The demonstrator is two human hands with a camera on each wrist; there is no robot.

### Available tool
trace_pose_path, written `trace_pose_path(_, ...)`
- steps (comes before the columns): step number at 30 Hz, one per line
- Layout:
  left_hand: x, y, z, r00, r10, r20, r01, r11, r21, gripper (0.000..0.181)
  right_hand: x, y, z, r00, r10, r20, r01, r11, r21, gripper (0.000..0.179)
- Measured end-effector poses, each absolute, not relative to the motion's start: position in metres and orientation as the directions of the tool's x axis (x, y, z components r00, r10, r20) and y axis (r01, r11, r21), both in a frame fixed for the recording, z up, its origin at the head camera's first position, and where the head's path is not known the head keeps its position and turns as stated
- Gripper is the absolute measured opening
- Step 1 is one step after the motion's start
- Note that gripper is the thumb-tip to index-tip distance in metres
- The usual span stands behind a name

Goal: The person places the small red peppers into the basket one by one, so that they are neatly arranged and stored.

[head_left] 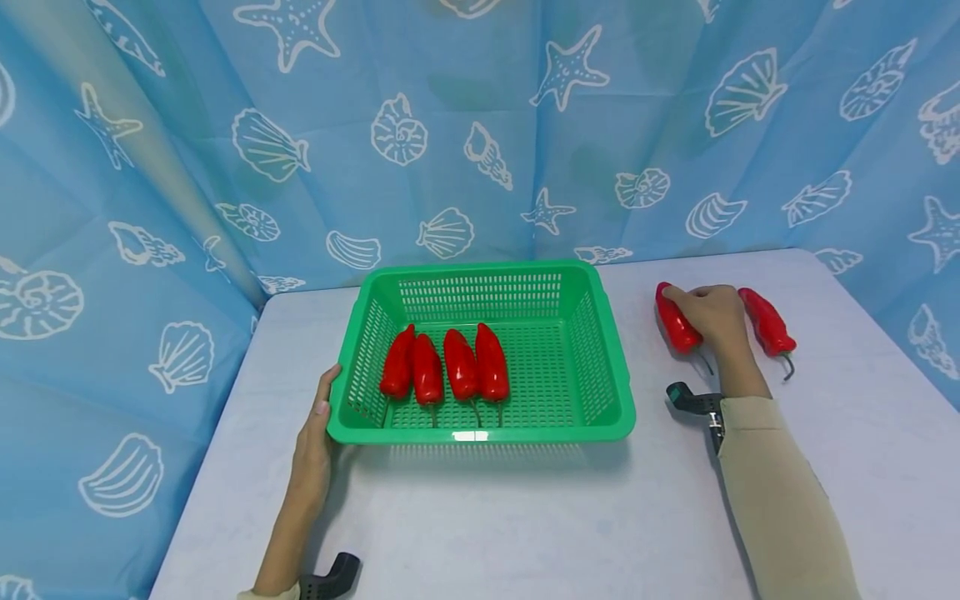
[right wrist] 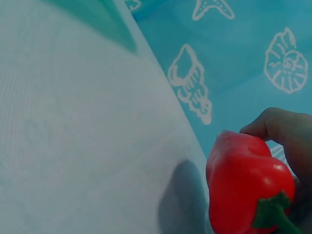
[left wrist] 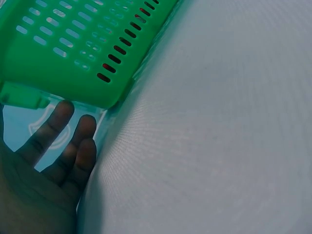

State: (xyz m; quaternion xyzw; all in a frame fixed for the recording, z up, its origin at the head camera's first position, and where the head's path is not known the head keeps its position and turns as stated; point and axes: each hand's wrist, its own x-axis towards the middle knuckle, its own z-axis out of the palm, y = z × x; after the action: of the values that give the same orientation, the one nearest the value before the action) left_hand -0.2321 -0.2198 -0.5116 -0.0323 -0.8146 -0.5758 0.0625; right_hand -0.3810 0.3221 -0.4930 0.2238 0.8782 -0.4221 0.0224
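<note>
My right hand (head_left: 717,315) pinches a glossy red pepper (head_left: 677,325) on the right of the table. In the right wrist view that pepper (right wrist: 243,180) shows its green stem toward the camera, with thumb and fingers at its far side. Another red pepper (head_left: 767,322) lies just right of this hand. At the left end of a green plastic basket (head_left: 480,436), my left hand (head_left: 313,450) touches the rim with its fingers extended. The left wrist view shows those fingers (left wrist: 85,127) relaxed by the basket's lower corner. Several red peppers (head_left: 461,365) lie inside the basket.
A white-covered table (head_left: 487,525) carries everything. Blue curtains (head_left: 480,133) with white shell and starfish prints hang behind it and along its left side. Black wrist-camera mounts (head_left: 693,400) sit on both wrists.
</note>
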Motion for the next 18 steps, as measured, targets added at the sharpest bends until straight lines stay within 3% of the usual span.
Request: trace_pose_path(18,-0.232,-0.219,-0.511,-0.988,-0.01,0.151,0.14,0.331,0.933,0.052,-0.363,0.305,-0.465,-0.916,0.34,-0.213,0.366,0.488,-0.793,0.093)
